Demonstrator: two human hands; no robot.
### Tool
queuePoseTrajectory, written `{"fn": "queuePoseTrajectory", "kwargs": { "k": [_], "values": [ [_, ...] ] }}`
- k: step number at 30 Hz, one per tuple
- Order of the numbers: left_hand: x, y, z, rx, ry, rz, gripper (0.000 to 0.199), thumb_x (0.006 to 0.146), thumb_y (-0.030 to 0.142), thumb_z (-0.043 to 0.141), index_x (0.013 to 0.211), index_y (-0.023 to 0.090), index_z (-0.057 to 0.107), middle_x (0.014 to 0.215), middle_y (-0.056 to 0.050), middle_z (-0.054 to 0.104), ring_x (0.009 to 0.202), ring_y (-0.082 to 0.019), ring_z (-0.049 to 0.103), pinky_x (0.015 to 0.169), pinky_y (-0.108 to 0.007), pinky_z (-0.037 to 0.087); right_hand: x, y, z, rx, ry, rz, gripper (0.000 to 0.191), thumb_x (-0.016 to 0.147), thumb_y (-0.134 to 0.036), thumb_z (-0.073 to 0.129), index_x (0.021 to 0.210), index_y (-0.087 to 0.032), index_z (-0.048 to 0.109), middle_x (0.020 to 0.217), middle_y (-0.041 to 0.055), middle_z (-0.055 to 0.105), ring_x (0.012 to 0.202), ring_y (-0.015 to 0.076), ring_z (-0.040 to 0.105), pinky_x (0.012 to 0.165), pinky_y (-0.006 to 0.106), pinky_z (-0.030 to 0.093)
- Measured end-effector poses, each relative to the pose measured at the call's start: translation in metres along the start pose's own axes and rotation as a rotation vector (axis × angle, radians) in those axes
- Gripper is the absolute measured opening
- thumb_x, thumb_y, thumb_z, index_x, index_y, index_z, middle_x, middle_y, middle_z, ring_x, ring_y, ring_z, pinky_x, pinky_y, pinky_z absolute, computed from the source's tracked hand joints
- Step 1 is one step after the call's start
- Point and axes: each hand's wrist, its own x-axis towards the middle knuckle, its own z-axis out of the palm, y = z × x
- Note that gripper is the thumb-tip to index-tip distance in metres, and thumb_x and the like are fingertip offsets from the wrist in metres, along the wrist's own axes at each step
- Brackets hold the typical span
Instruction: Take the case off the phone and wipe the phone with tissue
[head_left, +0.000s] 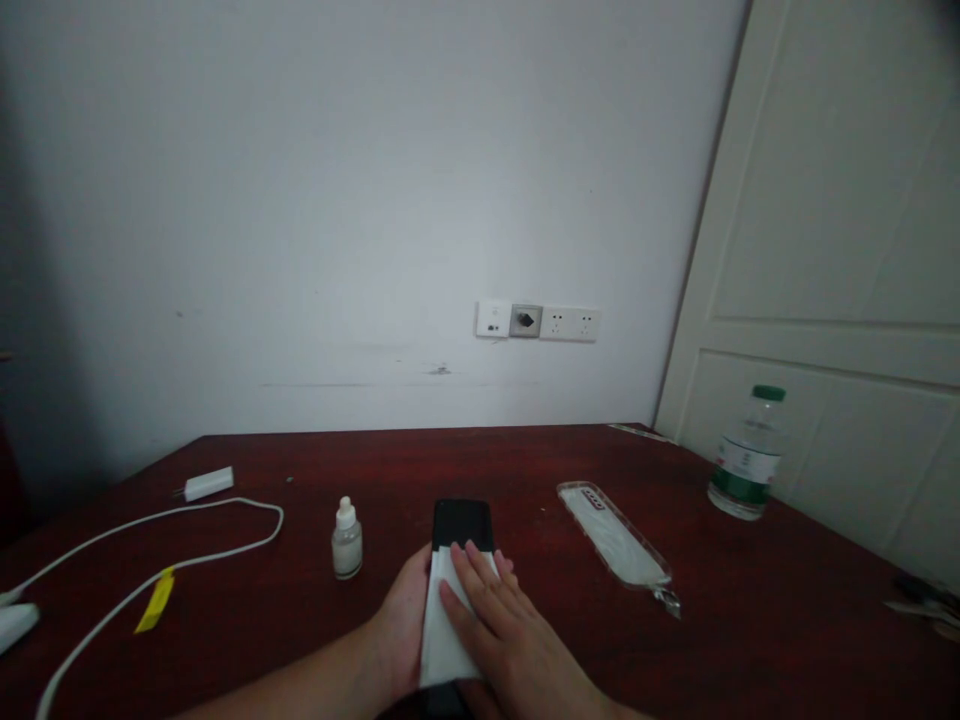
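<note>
A black phone (462, 524) is held upright-lengthwise before me, its upper end bare and dark. Across its lower part lies a white sheet, perhaps tissue or cloth (442, 640). My left hand (401, 625) wraps round the phone's left side, closed on it. Flat on top of the white sheet rests my right hand (499, 625), with the fingers stretched out and pointing up the phone. The phone's bottom end is partly hidden by my right hand.
On the dark red table (300, 640) stand a small dropper bottle (347, 545) and a water bottle (746, 460). A clear phone case (615, 533) lies right; a white charger (209, 484) and cable (161, 513) with a yellow tag (155, 602) lie left.
</note>
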Motion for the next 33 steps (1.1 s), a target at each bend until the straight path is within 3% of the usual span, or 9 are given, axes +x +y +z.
{"fn": "queuePoseTrajectory", "kwargs": {
  "k": [5, 9, 13, 17, 21, 23, 25, 29, 33],
  "values": [
    [-0.003, 0.001, 0.005, -0.054, -0.053, -0.029, 0.045, 0.081, 0.039, 0.042, 0.091, -0.001, 0.061, 0.087, -0.016, 0.064, 0.085, -0.022, 0.061, 0.083, -0.028, 0.043, -0.003, 0.005, 0.006, 0.018, 0.191, -0.109, 0.046, 0.082, -0.027, 0.055, 0.124, -0.009, 0.047, 0.133, 0.0210, 0.040, 0.122, 0.0332, 0.037, 0.094, 0.050, 0.037],
    [-0.003, 0.001, 0.004, -0.048, -0.010, -0.044, 0.052, 0.083, 0.043, 0.038, 0.092, -0.003, 0.061, 0.085, -0.017, 0.064, 0.081, -0.022, 0.062, 0.081, -0.029, 0.044, -0.002, 0.002, 0.004, 0.044, 0.209, -0.219, 0.029, 0.089, -0.034, 0.049, 0.110, -0.016, 0.059, 0.117, 0.0103, 0.058, 0.099, 0.0221, 0.057, 0.085, 0.035, 0.047],
    [-0.003, 0.001, 0.005, 0.000, 0.030, 0.028, 0.052, 0.085, 0.043, 0.036, 0.096, -0.002, 0.059, 0.089, -0.017, 0.064, 0.079, -0.023, 0.062, 0.081, -0.033, 0.044, 0.001, -0.002, -0.007, 0.066, 0.161, -0.377, 0.032, 0.098, -0.031, 0.033, 0.105, -0.020, 0.061, 0.120, 0.0000, 0.057, 0.108, 0.0134, 0.052, 0.092, 0.023, 0.040],
    [-0.004, 0.002, 0.004, 0.001, 0.011, -0.020, 0.051, 0.085, 0.042, 0.035, 0.096, -0.002, 0.059, 0.085, -0.016, 0.064, 0.078, -0.022, 0.062, 0.076, -0.030, 0.045, 0.001, -0.002, -0.017, 0.075, 0.094, -0.378, 0.032, 0.096, -0.031, 0.037, 0.111, -0.015, 0.059, 0.124, 0.0043, 0.054, 0.117, 0.0159, 0.045, 0.100, 0.025, 0.032],
    [-0.005, 0.002, 0.004, -0.041, -0.012, -0.057, 0.043, 0.083, 0.038, 0.040, 0.096, 0.001, 0.059, 0.084, -0.015, 0.064, 0.081, -0.021, 0.062, 0.073, -0.025, 0.045, -0.002, 0.001, -0.018, 0.082, 0.100, -0.117, 0.043, 0.083, -0.024, 0.052, 0.122, -0.007, 0.051, 0.133, 0.0136, 0.043, 0.124, 0.0249, 0.037, 0.102, 0.038, 0.030],
    [-0.005, 0.002, 0.005, -0.039, -0.022, -0.037, 0.040, 0.081, 0.036, 0.044, 0.098, 0.004, 0.058, 0.083, -0.013, 0.064, 0.079, -0.021, 0.062, 0.072, -0.026, 0.045, -0.004, 0.002, -0.018, 0.070, 0.119, 0.020, 0.050, 0.077, -0.016, 0.050, 0.126, -0.008, 0.047, 0.135, 0.0136, 0.040, 0.126, 0.0258, 0.033, 0.103, 0.042, 0.029],
    [-0.005, 0.002, 0.006, -0.041, -0.042, -0.035, 0.040, 0.081, 0.038, 0.045, 0.098, 0.005, 0.059, 0.080, -0.012, 0.065, 0.074, -0.021, 0.062, 0.069, -0.027, 0.046, -0.006, 0.003, -0.017, 0.058, 0.132, 0.058, 0.050, 0.078, -0.015, 0.049, 0.127, -0.009, 0.046, 0.136, 0.0132, 0.039, 0.126, 0.0258, 0.033, 0.103, 0.044, 0.027],
    [-0.005, 0.001, 0.005, -0.036, -0.035, -0.084, 0.044, 0.082, 0.040, 0.042, 0.096, 0.002, 0.059, 0.080, -0.014, 0.064, 0.071, -0.020, 0.062, 0.066, -0.025, 0.046, -0.012, 0.005, -0.013, 0.047, 0.138, -0.153, 0.040, 0.086, -0.029, 0.048, 0.119, -0.006, 0.053, 0.127, 0.0174, 0.048, 0.118, 0.0301, 0.043, 0.097, 0.044, 0.037],
    [-0.003, 0.000, 0.001, -0.018, 0.009, -0.009, 0.049, 0.082, 0.043, 0.044, 0.097, 0.000, 0.058, 0.089, -0.017, 0.064, 0.081, -0.022, 0.062, 0.075, -0.029, 0.047, -0.015, 0.004, -0.016, 0.075, 0.103, -0.374, 0.028, 0.095, -0.025, 0.038, 0.106, -0.012, 0.061, 0.116, 0.0079, 0.060, 0.111, 0.0198, 0.052, 0.091, 0.028, 0.043]
  ]
}}
